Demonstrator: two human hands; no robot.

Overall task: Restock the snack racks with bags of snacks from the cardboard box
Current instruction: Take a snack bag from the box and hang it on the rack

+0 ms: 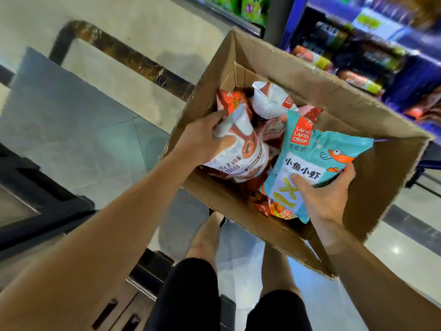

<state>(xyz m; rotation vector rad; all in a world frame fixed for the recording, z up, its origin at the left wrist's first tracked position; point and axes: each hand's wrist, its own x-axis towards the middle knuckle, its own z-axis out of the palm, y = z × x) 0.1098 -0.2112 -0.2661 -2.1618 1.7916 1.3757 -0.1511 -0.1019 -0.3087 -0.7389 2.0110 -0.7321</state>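
An open cardboard box [372, 149] stands on the floor in front of me, with several snack bags inside. My left hand [202, 137] grips a white and brown snack bag [241, 151] at the box's left side. My right hand [327, 197] holds a teal snack bag [307, 158] with a shrimp drawing, lifted above the box's near right part, thumb on its front. Another white bag [272, 101] and red-orange bags [229, 99] lie deeper in the box.
A blue snack rack [358, 53] with bottles and packets runs along the upper right. Green packets [253, 8] hang at the top. A dark low cabinet [35, 187] stands to the left. My legs [202, 247] are below the box on the tiled floor.
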